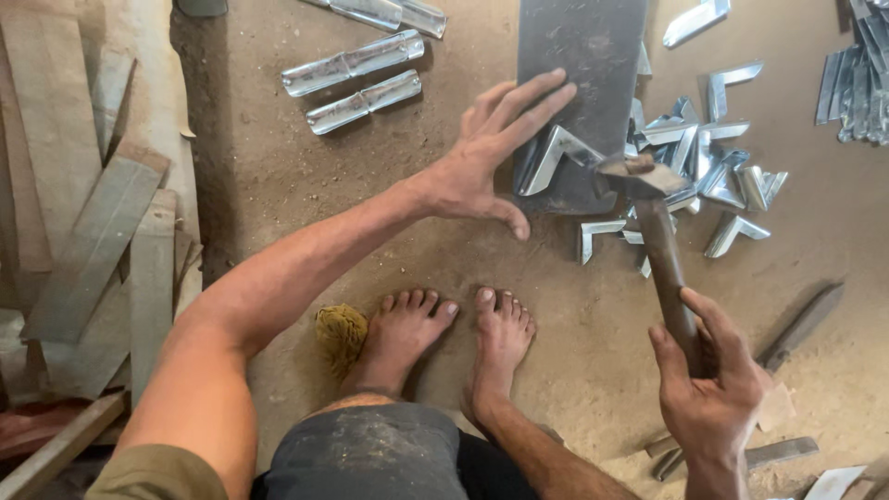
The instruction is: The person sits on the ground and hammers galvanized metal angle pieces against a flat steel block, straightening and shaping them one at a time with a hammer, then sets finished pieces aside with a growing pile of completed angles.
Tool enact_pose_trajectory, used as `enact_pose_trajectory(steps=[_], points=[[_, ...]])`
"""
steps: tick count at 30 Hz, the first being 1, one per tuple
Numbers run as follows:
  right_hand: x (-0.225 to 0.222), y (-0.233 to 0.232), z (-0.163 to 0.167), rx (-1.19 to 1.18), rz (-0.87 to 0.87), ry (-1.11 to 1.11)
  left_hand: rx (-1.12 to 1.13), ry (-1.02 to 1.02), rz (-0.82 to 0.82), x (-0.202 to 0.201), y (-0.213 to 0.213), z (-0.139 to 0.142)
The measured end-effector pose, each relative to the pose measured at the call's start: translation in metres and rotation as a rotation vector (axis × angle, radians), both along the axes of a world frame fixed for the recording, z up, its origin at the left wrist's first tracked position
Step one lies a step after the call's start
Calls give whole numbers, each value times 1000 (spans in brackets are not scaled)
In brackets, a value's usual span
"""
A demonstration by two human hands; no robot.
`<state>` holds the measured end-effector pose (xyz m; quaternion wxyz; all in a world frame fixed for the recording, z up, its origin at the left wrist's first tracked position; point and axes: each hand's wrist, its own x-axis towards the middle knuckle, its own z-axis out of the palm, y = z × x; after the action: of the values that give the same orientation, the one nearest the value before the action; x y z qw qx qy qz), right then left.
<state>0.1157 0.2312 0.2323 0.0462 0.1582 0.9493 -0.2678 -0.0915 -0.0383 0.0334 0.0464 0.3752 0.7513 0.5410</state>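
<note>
Left hand: the left hand lies open and flat, fingers spread, on the near edge of a dark metal plate; it grasps nothing, and its fingertips reach just beside the angle piece.
Right hand: the right hand is clenched round the lower end of a hammer handle, near and to the right in the scene.
Hammer: the hammer head sits at the right tip of the angle piece; whether it touches the metal is hard to tell, since the head looks slightly blurred.
Angle piece: a bright L-shaped metal angle lies on the near part of the plate, between the left hand and the hammer head.
Plate: it rests on the dusty ground, running from the middle of the scene to the far edge.
Pile: a heap of like bent angles lies on the ground just right of the plate, some touching one another.
Straight pieces: shiny folded strips lie far and left of the plate, well apart from the hands.
Far right: another stack of bright strips lies at the right edge.
Left side: worn wooden boards lie overlapping.
Feet: two bare feet stand near, below the plate, with a yellowish wad just left of them.
</note>
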Motion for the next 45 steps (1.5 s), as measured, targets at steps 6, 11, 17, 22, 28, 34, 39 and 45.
enact_pose_trajectory(steps=[6, 11, 17, 22, 28, 34, 39, 45], points=[[-27, -10, -11, -1, 239, 197, 59, -213, -157, -9, 5, 3], [-44, -7, -41, 17, 277, 157, -10, -206, -132, -13, 3, 7], [-39, -1, -52, -2, 274, 135, -50, -222, -119, -12, 9, 4], [-13, 1, -50, 7, 291, 282, 93, -166, -210, -18, 4, 4], [5, 7, -109, -114, 351, 329, 58, -172, -260, -26, 3, -2], [1, 29, -98, 61, 395, 419, -7, -183, -284, -33, -3, 15], [16, 25, -90, -5, 275, 452, -282, -186, -1, -40, 15, 64], [27, 23, -67, -112, 208, 449, -384, -166, 143, -20, 34, 82]])
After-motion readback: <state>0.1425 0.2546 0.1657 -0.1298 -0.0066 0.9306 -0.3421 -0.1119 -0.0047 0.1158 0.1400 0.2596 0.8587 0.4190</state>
